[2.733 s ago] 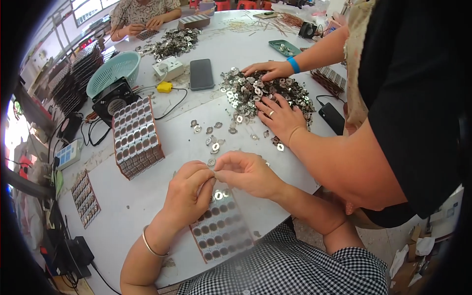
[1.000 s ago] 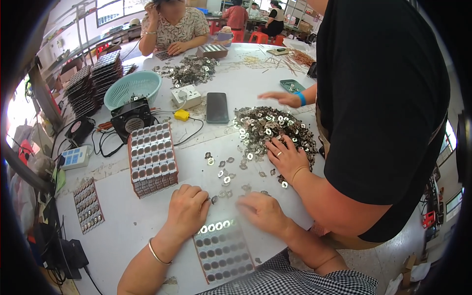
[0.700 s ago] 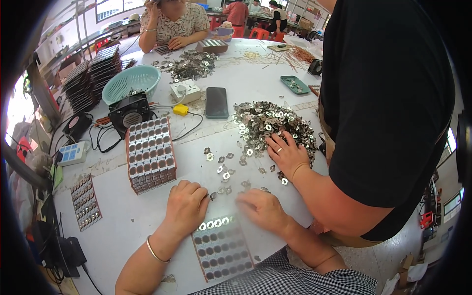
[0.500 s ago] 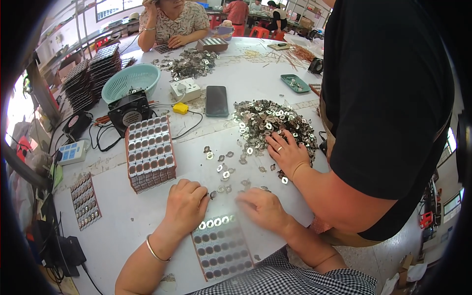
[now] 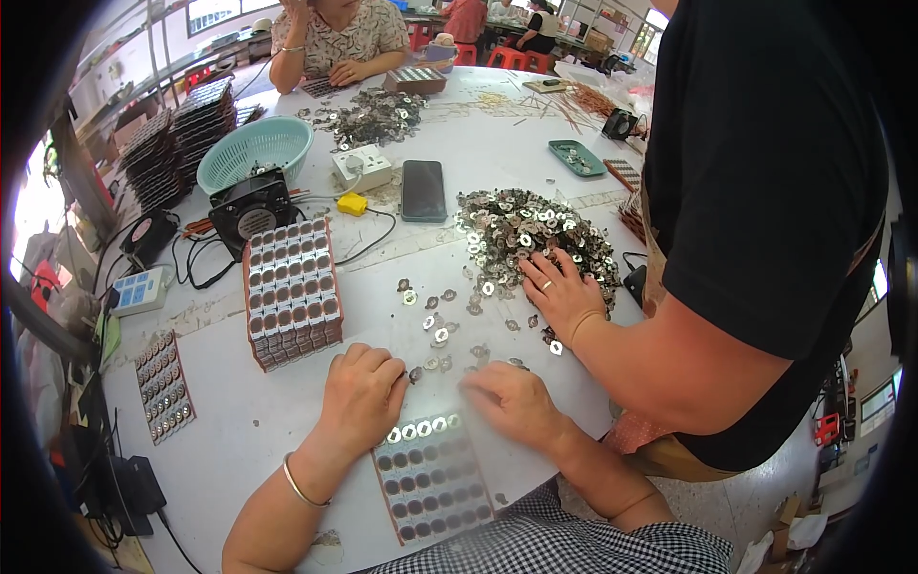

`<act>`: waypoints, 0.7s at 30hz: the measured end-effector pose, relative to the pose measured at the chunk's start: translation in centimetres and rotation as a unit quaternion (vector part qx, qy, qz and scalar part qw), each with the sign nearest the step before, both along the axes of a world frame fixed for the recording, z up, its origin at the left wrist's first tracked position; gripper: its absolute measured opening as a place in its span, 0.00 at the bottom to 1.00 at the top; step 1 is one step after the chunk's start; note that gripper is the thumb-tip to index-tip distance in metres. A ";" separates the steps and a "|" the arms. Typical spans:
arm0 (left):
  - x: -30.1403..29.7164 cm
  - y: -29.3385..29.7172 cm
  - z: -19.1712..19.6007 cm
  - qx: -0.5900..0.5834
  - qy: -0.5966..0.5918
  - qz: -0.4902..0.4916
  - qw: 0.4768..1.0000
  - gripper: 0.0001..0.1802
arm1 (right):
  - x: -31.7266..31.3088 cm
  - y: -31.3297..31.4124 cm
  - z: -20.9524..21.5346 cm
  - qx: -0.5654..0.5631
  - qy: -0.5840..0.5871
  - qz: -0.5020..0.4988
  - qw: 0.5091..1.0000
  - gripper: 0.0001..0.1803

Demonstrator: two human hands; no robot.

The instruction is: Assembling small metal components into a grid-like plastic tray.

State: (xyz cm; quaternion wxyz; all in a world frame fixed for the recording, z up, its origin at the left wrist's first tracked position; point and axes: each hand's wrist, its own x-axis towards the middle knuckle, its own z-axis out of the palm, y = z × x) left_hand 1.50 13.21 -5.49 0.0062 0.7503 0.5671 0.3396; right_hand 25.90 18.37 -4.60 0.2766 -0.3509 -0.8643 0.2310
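White table (image 5: 225, 411), head view: loose metal rings (image 5: 441, 335) lie beyond the curled left hand (image 5: 361, 392) and blurred right hand (image 5: 516, 397); whether either grip holds one, I cannot tell. Likely light, stiff, slippery; best pinched by rims.

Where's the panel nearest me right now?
In the head view, the panel lies flat on the white table at bottom centre, between your forearms, just below your left hand and right hand, its near edge beside the checked clothing.

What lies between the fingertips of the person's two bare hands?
A few small, flat, silvery metal pieces, loose on the white tabletop; the head view shows this.
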 end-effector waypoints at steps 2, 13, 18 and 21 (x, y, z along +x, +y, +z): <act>0.0 -0.1 0.0 -0.003 0.002 0.001 1.000 0.05 | 0.0 0.0 -0.2 -0.004 0.002 0.001 1.000 0.07; 0.1 -0.2 0.6 -0.015 0.005 0.009 1.000 0.07 | 0.1 0.0 0.0 -0.030 -0.019 0.002 0.999 0.12; -0.1 -0.1 0.1 -0.002 0.014 0.001 1.000 0.04 | 0.0 -0.3 0.4 -0.034 -0.016 -0.002 0.999 0.12; 0.0 -0.1 0.0 -0.004 0.010 0.000 1.000 0.04 | 0.1 -0.2 0.4 -0.037 -0.019 -0.002 0.999 0.11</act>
